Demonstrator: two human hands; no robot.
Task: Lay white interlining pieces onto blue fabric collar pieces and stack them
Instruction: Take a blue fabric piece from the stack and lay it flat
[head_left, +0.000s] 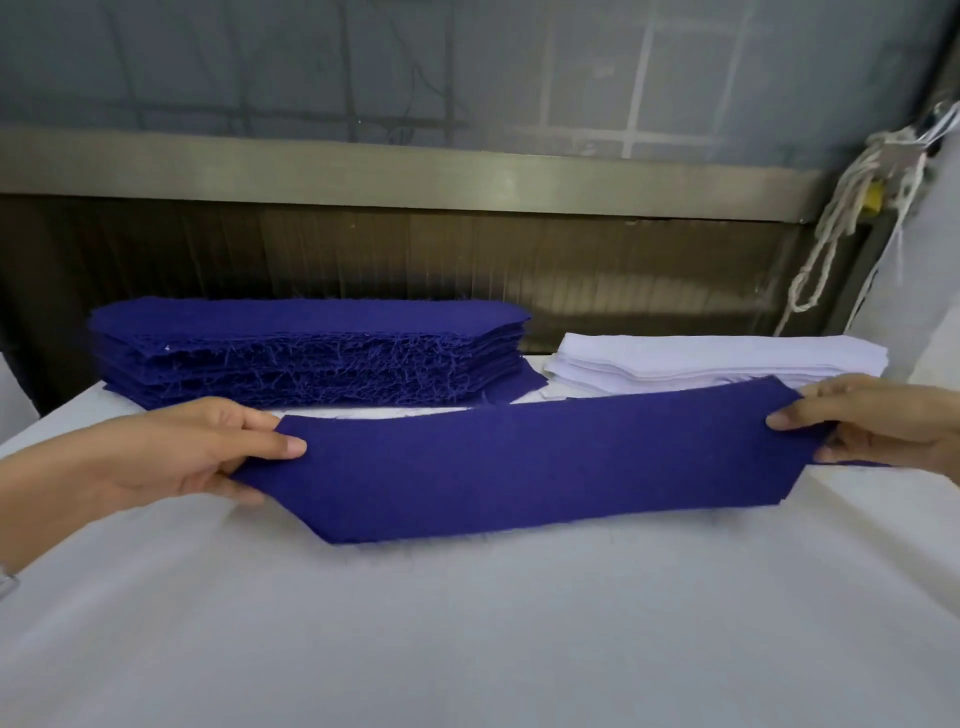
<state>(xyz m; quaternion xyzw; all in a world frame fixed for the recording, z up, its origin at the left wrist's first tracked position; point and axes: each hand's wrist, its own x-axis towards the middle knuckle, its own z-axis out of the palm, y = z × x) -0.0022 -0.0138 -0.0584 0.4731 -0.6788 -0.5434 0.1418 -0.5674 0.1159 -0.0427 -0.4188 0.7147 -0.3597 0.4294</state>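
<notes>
Items, listed left to right, each placed against the held collar piece.

1. Left hand (171, 452): at the held piece's left end, clamped on it, thumb on top and fingers underneath.
2. Tall stack of dark blue fabric collar pieces with frayed edges (306, 353): behind the held piece's left half, apart from it, resting on the white cloth-covered table (467, 649).
3. Single long dark blue fabric collar piece with angled ends (530, 462): stretched between the two hands, its long axis running left to right across the person's front, sagging a little in the middle, low over the table. Whether its near edge touches the cloth cannot be told.
4. Low stack of white interlining pieces of like shape (717, 364): behind the held piece's right half, its long axis parallel to it.
5. Right hand (878, 421): at the held piece's right end, pinching it, thumb on top and fingers curled below.

Note: the interlining lies beyond the held piece's far edge and towards its right end, so the right hand is plainly the nearer one. Likely order: lay the blue piece flat, then reach back with the right hand for one white piece, already aligned lengthwise.
</notes>
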